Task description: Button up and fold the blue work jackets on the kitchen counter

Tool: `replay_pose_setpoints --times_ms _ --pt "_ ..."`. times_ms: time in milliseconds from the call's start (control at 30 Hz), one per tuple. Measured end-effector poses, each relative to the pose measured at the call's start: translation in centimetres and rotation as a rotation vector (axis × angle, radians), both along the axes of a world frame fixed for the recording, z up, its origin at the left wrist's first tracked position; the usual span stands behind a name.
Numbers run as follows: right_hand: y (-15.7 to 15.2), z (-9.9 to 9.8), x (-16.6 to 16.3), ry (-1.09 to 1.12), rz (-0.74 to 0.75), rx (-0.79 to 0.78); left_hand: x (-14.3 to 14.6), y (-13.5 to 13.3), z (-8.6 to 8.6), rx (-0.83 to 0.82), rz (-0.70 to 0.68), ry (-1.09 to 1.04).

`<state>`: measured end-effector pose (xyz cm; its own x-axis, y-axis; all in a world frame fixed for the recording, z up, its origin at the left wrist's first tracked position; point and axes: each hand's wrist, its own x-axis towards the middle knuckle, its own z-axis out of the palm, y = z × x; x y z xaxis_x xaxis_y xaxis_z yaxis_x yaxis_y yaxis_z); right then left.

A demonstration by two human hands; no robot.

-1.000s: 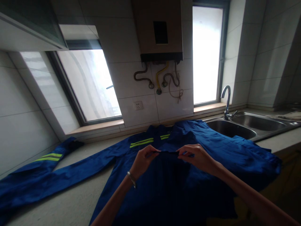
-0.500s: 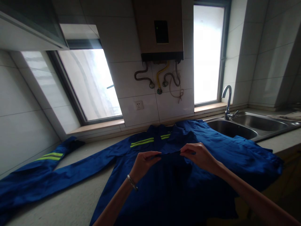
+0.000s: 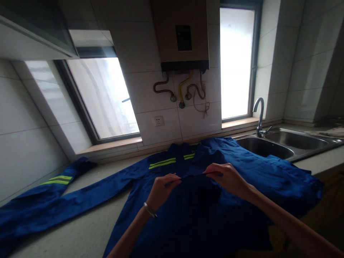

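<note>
A blue work jacket with yellow-green reflective stripes lies spread over the counter, one sleeve stretched to the left. Above its front, my left hand, with a bracelet at the wrist, pinches an edge of the dark blue cloth between thumb and fingers. My right hand pinches the same edge a short way to the right. The edge runs nearly straight between both hands, and the cloth hangs below it in shadow. Dim light hides the lower part of the garment.
Right of the jacket is a double-bowl steel sink with a curved faucet. A water heater with pipes hangs on the tiled wall. The pale counter shows at left, beneath a cabinet overhead.
My left hand has shifted slightly left and down, still pinching the cloth edge. My right hand has moved a touch left. The jacket lies as before.
</note>
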<state>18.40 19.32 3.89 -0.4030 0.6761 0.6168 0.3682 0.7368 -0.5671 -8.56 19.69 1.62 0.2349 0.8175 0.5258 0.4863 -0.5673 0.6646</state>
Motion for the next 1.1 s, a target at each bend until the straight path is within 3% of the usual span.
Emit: replay_pose_setpoints --times_ms 167,400,667,933,1100 --pt "-0.4 -0.2 -0.2 -0.032 0.004 0.119 0.3 -1.0 0.1 0.234 -0.097 0.255" --pt "-1.3 -0.2 -0.1 -0.119 0.019 0.215 1.4 -1.9 0.2 0.320 -0.158 0.350" --pt "-1.6 -0.4 0.2 -0.163 0.024 0.154 1.3 -1.4 0.2 0.268 -0.117 0.397" --pt "-1.7 -0.1 0.6 -0.142 0.021 0.133 1.2 -1.7 0.3 0.135 -0.073 0.206" --pt "-1.7 -0.4 0.8 -0.157 0.025 0.133 1.0 -1.5 0.1 0.139 -0.111 0.197"
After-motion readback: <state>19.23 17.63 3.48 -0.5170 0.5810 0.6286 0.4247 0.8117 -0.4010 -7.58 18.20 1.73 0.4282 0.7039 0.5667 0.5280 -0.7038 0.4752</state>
